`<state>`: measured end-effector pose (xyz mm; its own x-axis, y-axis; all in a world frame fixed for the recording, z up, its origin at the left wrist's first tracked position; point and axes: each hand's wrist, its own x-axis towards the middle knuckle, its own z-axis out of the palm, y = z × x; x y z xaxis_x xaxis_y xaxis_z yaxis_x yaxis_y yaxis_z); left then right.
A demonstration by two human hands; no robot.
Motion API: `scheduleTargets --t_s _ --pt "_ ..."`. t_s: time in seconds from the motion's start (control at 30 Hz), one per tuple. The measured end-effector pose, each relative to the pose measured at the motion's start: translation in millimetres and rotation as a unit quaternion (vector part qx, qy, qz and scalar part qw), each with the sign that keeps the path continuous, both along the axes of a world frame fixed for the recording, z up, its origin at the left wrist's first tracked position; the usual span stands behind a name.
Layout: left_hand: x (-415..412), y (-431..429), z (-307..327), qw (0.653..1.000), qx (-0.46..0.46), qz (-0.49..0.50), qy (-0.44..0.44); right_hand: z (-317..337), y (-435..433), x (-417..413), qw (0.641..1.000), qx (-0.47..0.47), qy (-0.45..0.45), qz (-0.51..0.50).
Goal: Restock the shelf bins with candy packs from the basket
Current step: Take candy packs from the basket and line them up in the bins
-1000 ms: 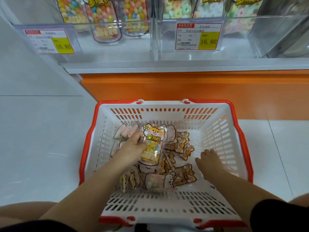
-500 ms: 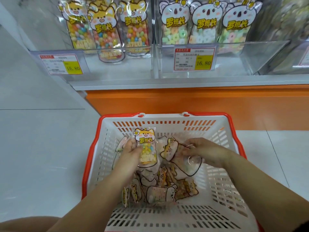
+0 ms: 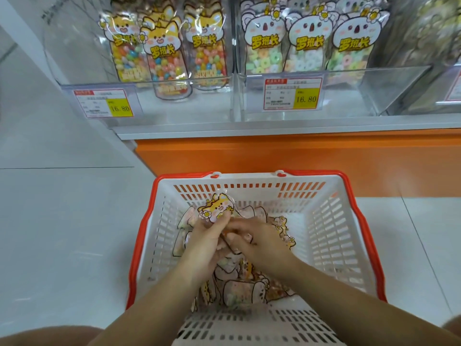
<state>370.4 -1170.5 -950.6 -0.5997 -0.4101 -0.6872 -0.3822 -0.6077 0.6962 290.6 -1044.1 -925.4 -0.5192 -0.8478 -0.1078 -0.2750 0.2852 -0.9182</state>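
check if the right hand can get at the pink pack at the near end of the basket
Probably yes: the pink pack lies uncovered on the pile in the open basket, just nearer than the right hand. That hand is curled beside the left hand at the fox pack, though.

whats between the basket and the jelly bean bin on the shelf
In the head view, only the orange base panel and the grey shelf ledge lie between the basket and the jelly bean bin.
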Motion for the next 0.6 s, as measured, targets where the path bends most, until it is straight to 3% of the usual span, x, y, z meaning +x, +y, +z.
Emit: scheduleTargets --t_s 0.07,0.17,0.23,0.3,0.37,0.47,0.6 --pt "0.2 -4.8 -7.4 0.999 -0.034 0.008 -0.023 -7.6 4.4 -9.4 0.995 0.020 -0.084 -0.048" --pt "-0.5 -9.3 -14.1 0.998 -0.061 0.001 -0.026 -50.7 23.9 -41.3 0.961 0.074 -0.147 -0.220" --pt "2.0 -9.3 -18.4 0.992 -0.112 -0.026 -0.047 -88.7 48.1 -58.3 0.937 0.223 -0.154 -0.221" --pt "5.5 -8.8 -23.5 0.983 -0.156 -0.056 -0.080 -125.1 74.0 -60.4 0.883 0.359 -0.230 -0.198" --pt "7.9 -9.5 -32.2 0.978 -0.170 -0.073 -0.095 -149.7 91.0 -53.0 0.834 0.433 -0.284 -0.192" --pt "9.9 -8.2 -44.0 0.980 -0.163 -0.065 -0.097 -176.2 99.7 -43.3 0.802 0.479 -0.300 -0.193" --pt "14.1 -7.5 -52.7 0.978 -0.159 -0.087 -0.100 -200.4 104.1 -33.1 0.784 0.467 -0.334 -0.236"
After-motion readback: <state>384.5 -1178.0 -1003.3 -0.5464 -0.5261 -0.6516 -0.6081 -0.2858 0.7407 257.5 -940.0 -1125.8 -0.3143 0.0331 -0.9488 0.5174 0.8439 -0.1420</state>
